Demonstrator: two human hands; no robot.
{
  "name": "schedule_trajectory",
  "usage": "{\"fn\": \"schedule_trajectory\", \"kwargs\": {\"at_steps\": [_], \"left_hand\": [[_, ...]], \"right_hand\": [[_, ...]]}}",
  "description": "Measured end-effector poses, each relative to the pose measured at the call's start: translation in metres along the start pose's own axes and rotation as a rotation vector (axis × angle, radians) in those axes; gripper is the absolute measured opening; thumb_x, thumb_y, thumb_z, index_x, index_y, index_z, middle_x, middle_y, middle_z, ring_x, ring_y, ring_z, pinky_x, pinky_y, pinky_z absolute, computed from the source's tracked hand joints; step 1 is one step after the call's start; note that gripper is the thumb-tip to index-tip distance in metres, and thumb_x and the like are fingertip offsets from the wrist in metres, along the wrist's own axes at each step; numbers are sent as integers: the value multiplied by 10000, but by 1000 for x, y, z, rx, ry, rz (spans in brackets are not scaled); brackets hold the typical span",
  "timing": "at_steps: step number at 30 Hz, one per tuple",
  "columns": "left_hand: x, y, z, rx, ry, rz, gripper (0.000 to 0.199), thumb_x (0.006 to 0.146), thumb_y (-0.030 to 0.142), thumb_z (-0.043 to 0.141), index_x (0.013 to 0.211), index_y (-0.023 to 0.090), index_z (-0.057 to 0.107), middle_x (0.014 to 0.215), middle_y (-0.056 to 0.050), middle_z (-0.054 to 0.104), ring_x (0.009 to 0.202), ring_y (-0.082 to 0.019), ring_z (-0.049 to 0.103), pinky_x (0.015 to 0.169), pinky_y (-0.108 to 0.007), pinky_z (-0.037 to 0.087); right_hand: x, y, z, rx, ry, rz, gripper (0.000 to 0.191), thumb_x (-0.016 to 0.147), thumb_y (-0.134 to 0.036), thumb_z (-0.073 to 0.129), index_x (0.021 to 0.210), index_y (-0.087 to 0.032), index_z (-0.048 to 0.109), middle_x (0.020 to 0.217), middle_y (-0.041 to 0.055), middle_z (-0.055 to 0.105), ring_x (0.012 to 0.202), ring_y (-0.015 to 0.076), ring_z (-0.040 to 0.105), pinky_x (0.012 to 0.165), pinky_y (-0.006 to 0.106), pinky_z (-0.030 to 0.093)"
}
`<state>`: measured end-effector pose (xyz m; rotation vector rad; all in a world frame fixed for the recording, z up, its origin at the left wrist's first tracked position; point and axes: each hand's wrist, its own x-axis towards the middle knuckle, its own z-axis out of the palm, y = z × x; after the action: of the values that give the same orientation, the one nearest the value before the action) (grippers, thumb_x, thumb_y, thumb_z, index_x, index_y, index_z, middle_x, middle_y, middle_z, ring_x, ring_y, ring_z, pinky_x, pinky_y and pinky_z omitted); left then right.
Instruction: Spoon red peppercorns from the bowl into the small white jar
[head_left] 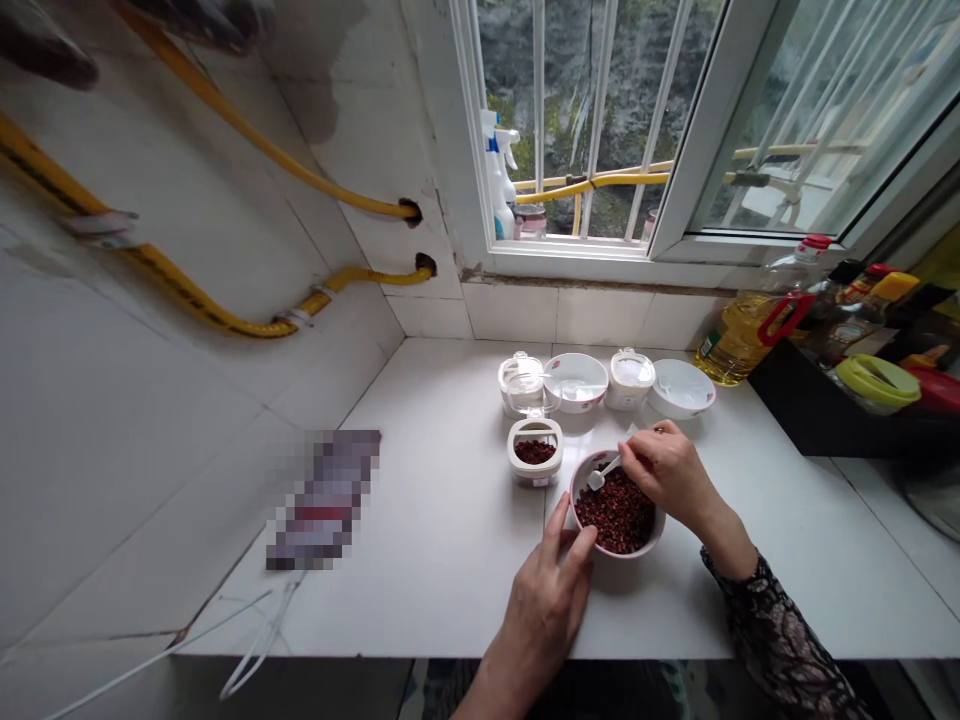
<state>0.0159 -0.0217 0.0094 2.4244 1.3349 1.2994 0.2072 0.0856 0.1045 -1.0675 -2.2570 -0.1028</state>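
A white bowl with a pink rim [655, 541] stands near the counter's front, full of small dark red bits that look like Sichuan peppercorns [616, 512]. My left hand [550, 590] grips the bowl's near left side, thumb over the rim and fingers against the outer wall. Pinched in the fingers of my right hand [670, 470] is a small white spoon [598, 479], its tip down over the peppercorns at the left of the bowl. Just beyond, a seasoning jar [535, 474] with its clear lid raised holds more of the same dark red bits.
Along the back stand two white-lidded jars [520, 385] [631, 378] and two white bowls [575, 392] [683, 400]. An oil bottle [731, 338] and a black rack [799, 410] of condiments occupy the right. A blurred packet [326, 500] and white cable [259, 655] lie left.
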Motion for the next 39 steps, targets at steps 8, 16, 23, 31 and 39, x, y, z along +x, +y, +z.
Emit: {"fn": "schedule_trajectory", "kwargs": {"at_steps": [8, 16, 23, 31, 39], "left_hand": [[-2, -1, 1, 4, -10, -1, 396, 933, 40, 452, 1311, 145, 504, 1478, -250, 408, 1106, -214, 665, 874, -292, 585], [1, 2, -2, 2, 8, -1, 347, 945, 62, 450, 1275, 143, 520, 1464, -256, 430, 1052, -208, 691, 856, -282, 589], [-1, 1, -1, -9, -7, -15, 376, 944, 59, 442, 1300, 163, 503, 1492, -244, 416, 1084, -216, 684, 857, -303, 595], [-1, 0, 0, -11, -13, -14, 385, 936, 52, 438, 1299, 163, 506, 1495, -236, 409, 1101, -207, 674, 870, -293, 591], [-1, 1, 0, -2, 0, -11, 384, 936, 46, 445, 1298, 157, 513, 1483, -243, 418, 1094, -211, 677, 860, -287, 594]], "right_hand": [[-3, -11, 12, 209, -123, 148, 420, 960, -263, 452, 548, -206, 395, 483, -31, 475, 499, 114, 365, 642, 278, 342], [-6, -1, 9, 532, -131, 498, 470, 904, -462, 460, 525, -216, 331, 514, -40, 311, 509, 104, 308, 495, 256, 267], [-4, -2, 9, 676, -111, 627, 497, 845, -554, 499, 517, -217, 337, 525, -39, 279, 510, 93, 251, 460, 246, 213], [-3, 2, 12, 765, -79, 707, 560, 799, -647, 552, 483, -211, 396, 453, -44, 333, 450, 85, 265, 433, 248, 204], [16, -21, 9, 560, 170, 547, 465, 942, -503, 494, 587, -204, 510, 516, -21, 477, 497, 126, 414, 516, 269, 341]]}}
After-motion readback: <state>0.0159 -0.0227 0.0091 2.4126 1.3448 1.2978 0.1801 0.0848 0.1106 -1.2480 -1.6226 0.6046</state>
